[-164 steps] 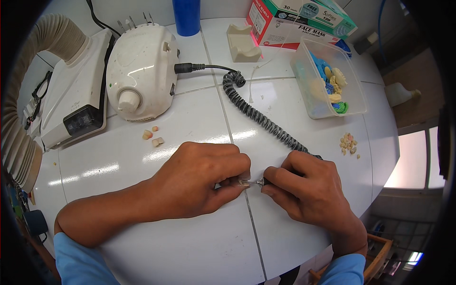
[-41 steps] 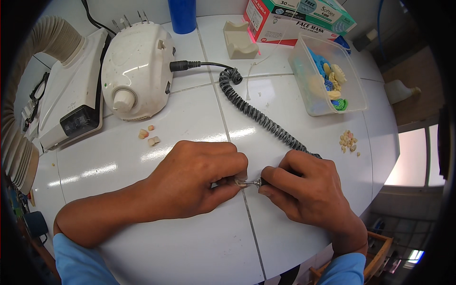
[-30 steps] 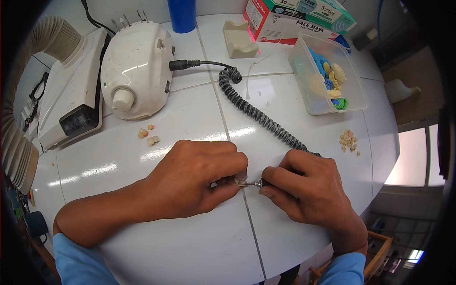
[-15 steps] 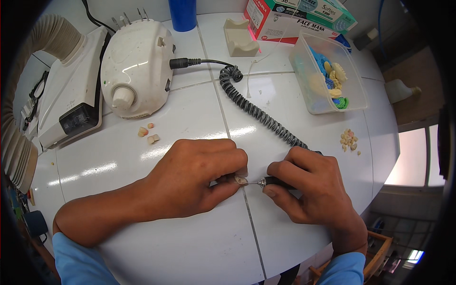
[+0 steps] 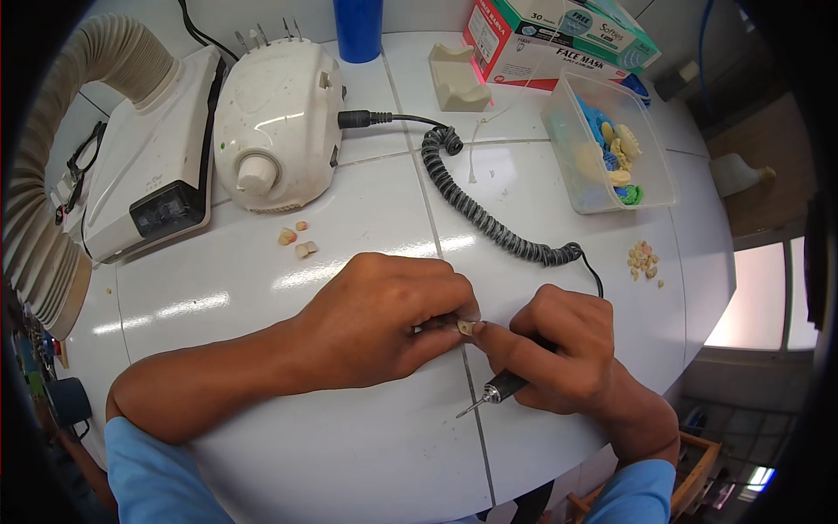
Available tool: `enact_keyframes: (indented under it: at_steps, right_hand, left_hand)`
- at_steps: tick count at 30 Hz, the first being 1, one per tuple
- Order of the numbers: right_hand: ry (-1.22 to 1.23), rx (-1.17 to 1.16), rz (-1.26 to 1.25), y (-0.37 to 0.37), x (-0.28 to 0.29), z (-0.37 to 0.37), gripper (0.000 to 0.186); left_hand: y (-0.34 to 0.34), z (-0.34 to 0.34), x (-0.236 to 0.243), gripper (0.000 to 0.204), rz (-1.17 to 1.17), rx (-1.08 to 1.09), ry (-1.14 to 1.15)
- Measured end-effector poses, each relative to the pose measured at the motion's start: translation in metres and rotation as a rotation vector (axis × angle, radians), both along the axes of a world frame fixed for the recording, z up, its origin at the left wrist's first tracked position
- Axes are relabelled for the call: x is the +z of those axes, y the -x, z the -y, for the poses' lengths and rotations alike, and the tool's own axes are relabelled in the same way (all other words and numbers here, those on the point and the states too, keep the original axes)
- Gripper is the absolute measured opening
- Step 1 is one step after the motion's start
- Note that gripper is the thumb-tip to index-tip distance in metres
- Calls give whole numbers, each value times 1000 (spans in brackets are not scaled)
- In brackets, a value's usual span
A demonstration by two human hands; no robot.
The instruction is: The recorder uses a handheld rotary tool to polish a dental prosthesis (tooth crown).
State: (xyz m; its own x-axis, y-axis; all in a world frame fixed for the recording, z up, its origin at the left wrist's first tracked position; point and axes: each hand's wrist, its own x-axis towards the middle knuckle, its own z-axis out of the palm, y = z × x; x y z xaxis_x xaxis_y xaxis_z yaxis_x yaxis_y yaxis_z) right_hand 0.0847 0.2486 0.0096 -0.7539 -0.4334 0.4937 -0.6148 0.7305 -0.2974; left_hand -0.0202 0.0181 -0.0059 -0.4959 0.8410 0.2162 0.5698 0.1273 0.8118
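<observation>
My left hand (image 5: 384,314) pinches a small cream tooth-like piece (image 5: 465,328) between thumb and fingers; most of it is hidden. A black rotary handpiece (image 5: 505,385) lies in the grip of my right hand (image 5: 559,349). Its thin metal bur (image 5: 471,409) points down and left, apart from the piece. The index fingertip of my right hand touches or nearly touches the piece's right edge. From the handpiece a coiled black cord (image 5: 489,229) runs to a white control unit (image 5: 279,131) at the back left, with several burs standing on its top.
Loose tooth-like pieces lie at left (image 5: 305,249) and in a pile at right (image 5: 642,259). A clear plastic tub (image 5: 566,144) holds blue, yellow and green bits. Behind are a cream handpiece rest (image 5: 458,80), cardboard boxes (image 5: 559,44) and a blue cup (image 5: 358,31). A hosed white machine (image 5: 161,148) stands far left.
The bur has come away from the piece and swung down toward the near edge. My right index finger has moved to the piece. The view has shifted slightly.
</observation>
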Motion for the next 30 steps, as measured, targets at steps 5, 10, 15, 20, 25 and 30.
enact_keyframes:
  at_steps: [5, 10, 15, 20, 25, 30]
  right_hand:
    - [8, -2, -22, 2, -4, 5, 28]
    - [17, -26, -36, 5, -5, -2, 29]
    - [31, -43, -25, 5, -2, -6, 28]
    - [62, -61, -6, 5, 0, -7, 22]
    - [-125, -158, 266, -1, 19, -19, 28]
    - [-249, -238, 341, 0, 28, -12, 26]
  left_hand:
    - [-1, 0, 0, 20, -30, -4, -16]
    - [-1, -1, 5, 23, 86, -25, 12]
    - [2, 0, 1, 25, 37, -33, -31]
    - [0, -1, 4, 23, 45, -15, -1]
    - [-4, 0, 3, 21, -41, 153, 20]
    - [-6, 1, 4, 22, -18, 204, 31]
